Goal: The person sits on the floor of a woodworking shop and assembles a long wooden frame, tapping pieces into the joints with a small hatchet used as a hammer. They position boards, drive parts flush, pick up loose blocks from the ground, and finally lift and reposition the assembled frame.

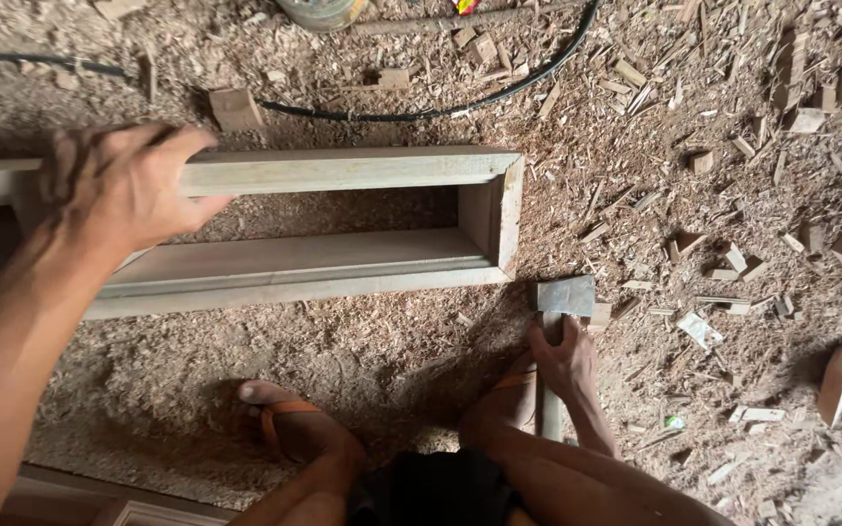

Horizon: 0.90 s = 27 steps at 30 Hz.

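- Head view shows a long wooden frame point(343, 170) that lies on the floor point(363, 360), which is covered with sawdust and small wood offcuts.
- Left hand point(119, 190) is closed over the far rail of the frame, with the fingers wrapped on its top edge.
- Right hand point(565, 362) grips the wooden handle of a hammer point(564, 297); the flat metal head rests on the floor just beside the near corner of the frame.
- I judge the frame as stiff and rather heavy, made of thick planks, with dry and rough surfaces that do not slip easily.
- A good place to take hold seems to be the middle of a long rail, because the corners carry the joints.
- The hammer looks head-heavy, so a grip lower on the handle gives more swing.
- A black cable point(421, 112) runs behind the frame, apart from it.
- Two feet in orange sandals point(289, 424) stand near the frame.
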{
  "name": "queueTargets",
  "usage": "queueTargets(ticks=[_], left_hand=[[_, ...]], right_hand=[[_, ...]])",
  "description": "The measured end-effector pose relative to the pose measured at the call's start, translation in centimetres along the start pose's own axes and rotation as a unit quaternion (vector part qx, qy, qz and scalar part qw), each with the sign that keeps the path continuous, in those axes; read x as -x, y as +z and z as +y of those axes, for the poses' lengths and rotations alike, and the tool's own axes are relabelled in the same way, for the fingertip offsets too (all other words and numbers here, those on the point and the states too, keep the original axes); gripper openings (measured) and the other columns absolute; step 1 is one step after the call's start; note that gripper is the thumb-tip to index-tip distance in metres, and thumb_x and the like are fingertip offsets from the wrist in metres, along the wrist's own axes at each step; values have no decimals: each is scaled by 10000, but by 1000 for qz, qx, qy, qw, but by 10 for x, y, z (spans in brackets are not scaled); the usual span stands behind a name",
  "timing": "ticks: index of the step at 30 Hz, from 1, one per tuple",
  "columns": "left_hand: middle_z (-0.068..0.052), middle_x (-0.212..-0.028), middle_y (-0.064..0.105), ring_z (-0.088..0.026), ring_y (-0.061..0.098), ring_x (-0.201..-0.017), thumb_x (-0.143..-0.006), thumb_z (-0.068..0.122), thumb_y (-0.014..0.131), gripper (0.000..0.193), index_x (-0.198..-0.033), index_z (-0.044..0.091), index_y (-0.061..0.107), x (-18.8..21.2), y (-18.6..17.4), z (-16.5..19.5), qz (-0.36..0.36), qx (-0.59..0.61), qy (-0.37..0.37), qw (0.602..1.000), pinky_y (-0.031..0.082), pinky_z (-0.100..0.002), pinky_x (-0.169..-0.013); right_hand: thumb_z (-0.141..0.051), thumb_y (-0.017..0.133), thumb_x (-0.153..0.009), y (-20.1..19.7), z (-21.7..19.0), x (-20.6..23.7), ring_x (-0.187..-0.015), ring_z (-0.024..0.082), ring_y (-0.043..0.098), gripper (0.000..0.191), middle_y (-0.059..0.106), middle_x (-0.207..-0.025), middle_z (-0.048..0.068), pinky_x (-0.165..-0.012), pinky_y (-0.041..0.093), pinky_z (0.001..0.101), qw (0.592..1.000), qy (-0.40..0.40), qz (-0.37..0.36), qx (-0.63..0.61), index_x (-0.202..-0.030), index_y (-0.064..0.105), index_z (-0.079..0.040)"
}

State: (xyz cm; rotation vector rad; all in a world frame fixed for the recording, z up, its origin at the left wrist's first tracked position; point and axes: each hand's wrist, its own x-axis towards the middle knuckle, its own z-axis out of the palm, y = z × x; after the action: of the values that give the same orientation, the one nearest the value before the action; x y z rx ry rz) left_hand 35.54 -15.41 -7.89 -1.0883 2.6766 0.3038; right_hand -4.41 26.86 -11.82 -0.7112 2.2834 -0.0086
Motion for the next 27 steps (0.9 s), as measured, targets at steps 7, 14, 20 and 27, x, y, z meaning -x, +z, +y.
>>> queueTargets(ticks=[7, 14, 20, 27], left_hand=[[-38, -773, 736, -142, 615, -578, -881, 543, 824, 498, -1223, 184, 782, 9, 19, -4, 97, -49, 41, 993, 483, -395, -620], [-113, -819, 754, -231, 717, -660, -850, 470, 845, 475, -1168, 125, 771, 14, 25, 1, 119, -63, 59, 989, 581, -372, -654], [-76, -837, 740, -247, 720, -730, -910, 518, 887, 352, -1066, 223, 776, 22, 16, 19, 68, -98, -10, 993, 581, -366, -732], [-75, -796, 717, -276, 707, -731, -814, 490, 901, 371, -1021, 211, 771, 22, 23, 20, 71, -77, -31, 994, 568, -387, -716]], right_hand=[[-432, 715, -838, -87, -50, 13, -611, 170, 647, 470, 658, -742, 45, -510, 601, 373, 954, 20, -120, -275, -1050, 573, -36], [-447, 499, -1020, -95, -73, 16, -479, 150, 585, 473, 608, -685, 41, -404, 539, 323, 911, 39, -147, -384, -1142, 554, 7], [-493, 449, -1005, -99, -72, 1, -447, 129, 558, 501, 560, -650, 45, -381, 520, 320, 821, 13, -191, -538, -1222, 486, -43], [-517, 421, -1007, -99, -72, -10, -407, 136, 533, 544, 561, -637, 40, -339, 514, 346, 794, -25, -183, -579, -1187, 481, -7]])
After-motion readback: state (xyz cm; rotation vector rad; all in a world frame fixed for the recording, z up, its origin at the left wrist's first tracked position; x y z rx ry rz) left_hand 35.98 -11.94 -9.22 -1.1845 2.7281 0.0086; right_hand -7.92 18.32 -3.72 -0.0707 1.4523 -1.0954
